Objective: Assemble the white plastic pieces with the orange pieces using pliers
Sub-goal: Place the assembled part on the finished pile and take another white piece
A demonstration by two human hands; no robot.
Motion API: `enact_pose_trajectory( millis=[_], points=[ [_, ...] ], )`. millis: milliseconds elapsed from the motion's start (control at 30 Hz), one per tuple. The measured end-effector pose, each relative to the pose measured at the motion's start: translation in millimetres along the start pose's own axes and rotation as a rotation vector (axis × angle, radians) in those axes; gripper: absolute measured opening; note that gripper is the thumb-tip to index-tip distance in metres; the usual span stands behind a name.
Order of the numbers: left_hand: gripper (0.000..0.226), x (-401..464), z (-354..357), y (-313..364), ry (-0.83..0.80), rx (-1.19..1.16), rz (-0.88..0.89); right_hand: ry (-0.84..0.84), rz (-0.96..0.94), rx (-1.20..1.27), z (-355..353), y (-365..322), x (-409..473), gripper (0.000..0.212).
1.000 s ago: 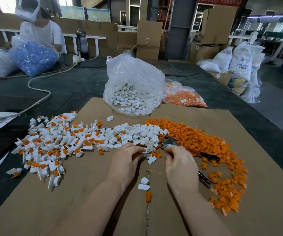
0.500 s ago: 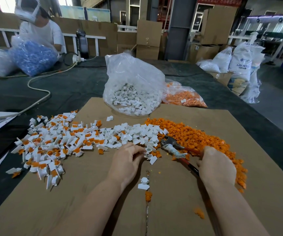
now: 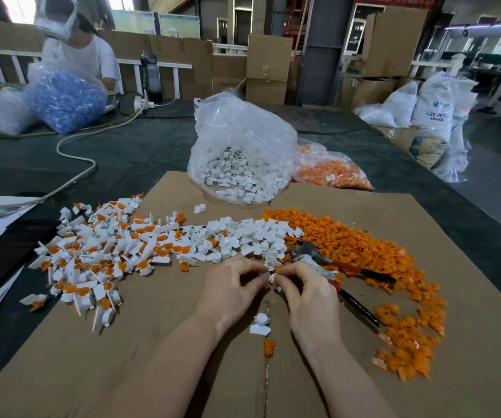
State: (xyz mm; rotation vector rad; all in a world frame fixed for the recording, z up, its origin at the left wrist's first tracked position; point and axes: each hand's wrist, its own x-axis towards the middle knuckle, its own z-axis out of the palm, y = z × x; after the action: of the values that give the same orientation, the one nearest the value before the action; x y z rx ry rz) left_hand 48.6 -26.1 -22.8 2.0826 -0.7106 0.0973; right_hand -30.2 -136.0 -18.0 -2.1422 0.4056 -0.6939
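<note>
Both hands back together at the centre of the cardboard, fitting a pair by fingertip.

My right hand has returned from the orange pile and meets my left hand; together they pinch a white piece with a speck of orange against it. The pliers lie unheld beside my right hand, so pressing is not yet begun. My fingers hide how the two parts seat.

Second person in white shirt seated at far left, bag of blue parts before them, dark bottle, white cable across dark table, stacked cardboard boxes, white sacks at right.
</note>
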Motion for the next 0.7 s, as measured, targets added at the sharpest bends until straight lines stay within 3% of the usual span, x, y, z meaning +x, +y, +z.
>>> enact_pose_trajectory(
  millis=[133, 233, 433, 700],
  points=[
    [0.021, 0.0, 1.9, -2.8, -0.020, -0.089, -0.084, 0.000, 0.061, 0.056, 3.1, 5.5, 0.5, 0.016],
    [0.013, 1.1, 2.3, -3.4, -0.040, -0.175, -0.158, -0.010, 0.067, 0.064, 4.4, 7.0, 1.3, 0.014],
    [0.010, 1.8, 1.9, -3.1, -0.102, -0.159, -0.147, 0.014, 0.047, 0.111, 3.5, 6.7, -0.2, 0.017],
    [0.006, 1.0, 1.0, -3.3, -0.124, -0.278, -0.206, 0.010, -0.051, -0.204, 8.4, 6.7, -2.2, 0.011]
  ],
)
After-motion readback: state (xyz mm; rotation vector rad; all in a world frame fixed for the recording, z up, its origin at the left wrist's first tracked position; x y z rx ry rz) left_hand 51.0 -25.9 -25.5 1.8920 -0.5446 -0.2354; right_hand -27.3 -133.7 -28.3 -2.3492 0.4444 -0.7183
